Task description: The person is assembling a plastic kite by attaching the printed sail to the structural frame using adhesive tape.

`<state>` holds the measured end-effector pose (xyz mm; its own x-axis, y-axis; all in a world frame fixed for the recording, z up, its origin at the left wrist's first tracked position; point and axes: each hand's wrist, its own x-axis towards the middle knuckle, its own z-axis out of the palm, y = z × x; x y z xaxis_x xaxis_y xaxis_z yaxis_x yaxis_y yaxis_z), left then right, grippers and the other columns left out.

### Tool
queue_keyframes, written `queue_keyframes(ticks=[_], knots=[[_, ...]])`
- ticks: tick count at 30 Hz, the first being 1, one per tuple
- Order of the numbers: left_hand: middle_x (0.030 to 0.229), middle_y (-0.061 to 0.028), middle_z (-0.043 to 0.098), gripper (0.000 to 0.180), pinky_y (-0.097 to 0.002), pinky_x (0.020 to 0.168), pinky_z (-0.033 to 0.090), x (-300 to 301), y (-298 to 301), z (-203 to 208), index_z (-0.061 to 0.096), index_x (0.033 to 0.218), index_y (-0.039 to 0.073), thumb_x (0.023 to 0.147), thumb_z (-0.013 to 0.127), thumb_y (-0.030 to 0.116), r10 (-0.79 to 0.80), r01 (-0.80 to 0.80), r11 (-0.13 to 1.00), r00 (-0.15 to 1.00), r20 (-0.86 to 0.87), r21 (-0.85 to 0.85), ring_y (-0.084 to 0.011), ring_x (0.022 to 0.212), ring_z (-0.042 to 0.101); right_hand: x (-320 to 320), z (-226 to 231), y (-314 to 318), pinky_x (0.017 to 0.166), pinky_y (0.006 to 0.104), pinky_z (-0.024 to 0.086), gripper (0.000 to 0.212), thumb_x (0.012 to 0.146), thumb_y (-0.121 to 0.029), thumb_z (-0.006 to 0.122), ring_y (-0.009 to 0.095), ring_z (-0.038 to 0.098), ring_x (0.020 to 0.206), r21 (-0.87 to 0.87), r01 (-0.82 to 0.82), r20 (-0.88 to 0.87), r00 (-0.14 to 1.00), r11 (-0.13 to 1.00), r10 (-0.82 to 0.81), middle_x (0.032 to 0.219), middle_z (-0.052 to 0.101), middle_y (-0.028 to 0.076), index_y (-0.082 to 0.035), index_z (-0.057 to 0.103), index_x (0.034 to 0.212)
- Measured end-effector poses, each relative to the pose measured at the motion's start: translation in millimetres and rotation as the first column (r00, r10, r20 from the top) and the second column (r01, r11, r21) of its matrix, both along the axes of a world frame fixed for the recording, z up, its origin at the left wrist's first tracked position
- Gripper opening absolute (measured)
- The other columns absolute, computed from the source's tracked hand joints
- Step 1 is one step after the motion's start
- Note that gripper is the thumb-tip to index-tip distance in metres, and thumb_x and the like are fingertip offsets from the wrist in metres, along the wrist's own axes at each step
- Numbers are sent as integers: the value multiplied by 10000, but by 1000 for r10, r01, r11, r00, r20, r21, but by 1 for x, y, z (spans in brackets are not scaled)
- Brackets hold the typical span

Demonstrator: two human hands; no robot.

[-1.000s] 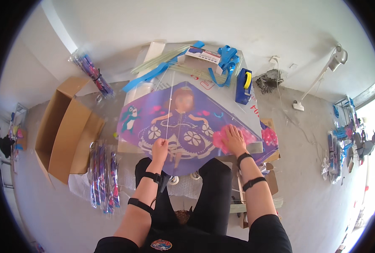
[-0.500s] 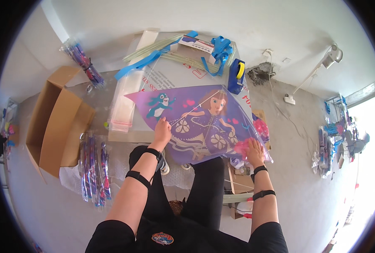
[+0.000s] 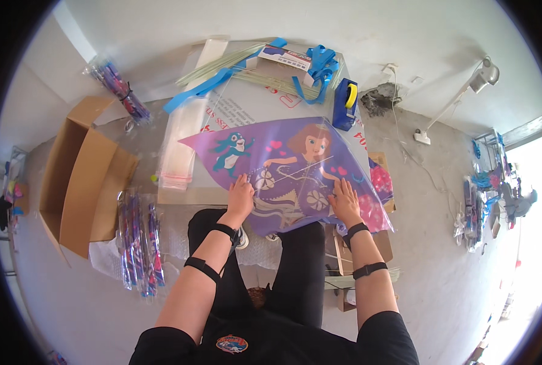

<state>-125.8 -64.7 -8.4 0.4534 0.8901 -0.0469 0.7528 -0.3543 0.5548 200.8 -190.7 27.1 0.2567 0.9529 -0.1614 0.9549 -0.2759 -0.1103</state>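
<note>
A purple plastic kite (image 3: 283,194) printed with a cartoon girl and a small blue animal lies spread over the front of the table, its near edge hanging toward my lap. My left hand (image 3: 240,198) is on its left part, fingers bent together. A thin white stick (image 3: 301,171) slants across the print from beside that hand's thumb, and the hand seems to grip its near end, though the fingers partly hide this. On the right part, my right hand (image 3: 346,202) lies flat on the sheet with its fingers apart.
On the table are clear plastic sleeves (image 3: 178,158), thin pale rods (image 3: 222,67), blue ribbon (image 3: 322,64), a small box (image 3: 284,58) and a blue tape dispenser (image 3: 345,106). An open cardboard box (image 3: 94,182) and wrapped kite bundles (image 3: 140,243) stand on the left floor.
My right hand has moved left from the kite's right corner onto its printed middle. The left hand has shifted slightly, and the white stick now slants less steeply, lower on the print.
</note>
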Motion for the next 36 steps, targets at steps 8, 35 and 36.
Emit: queue_keyframes(ticks=[8, 35, 36], knots=[[1389, -241, 418, 74, -593, 1035, 292, -8, 7, -11, 554, 882, 3, 866, 533, 72, 29, -30, 999, 999, 18, 26, -381, 1323, 365, -7, -2, -26, 973, 374, 419, 474, 763, -125, 654, 255, 513, 1184, 265, -171, 122, 982, 949, 142, 1262, 565, 81, -86, 556, 1226], [757, -174, 620, 59, -487, 640, 437, -32, 27, 15, 548, 824, 57, 858, 517, 94, 11, 15, 984, 990, 144, -179, -401, 772, 593, -3, 60, -69, 743, 382, 502, 48, 739, -67, 669, 259, 605, 861, 249, -222, -71, 967, 943, 246, 839, 615, 64, -74, 652, 783], [757, -174, 620, 59, -487, 640, 437, -31, 32, 16, 548, 824, 57, 858, 517, 94, 10, 17, 982, 989, 146, -187, -401, 772, 593, -1, 56, -75, 745, 382, 507, 67, 731, -71, 675, 257, 608, 871, 221, -228, -77, 965, 948, 250, 850, 621, 64, -78, 664, 797]])
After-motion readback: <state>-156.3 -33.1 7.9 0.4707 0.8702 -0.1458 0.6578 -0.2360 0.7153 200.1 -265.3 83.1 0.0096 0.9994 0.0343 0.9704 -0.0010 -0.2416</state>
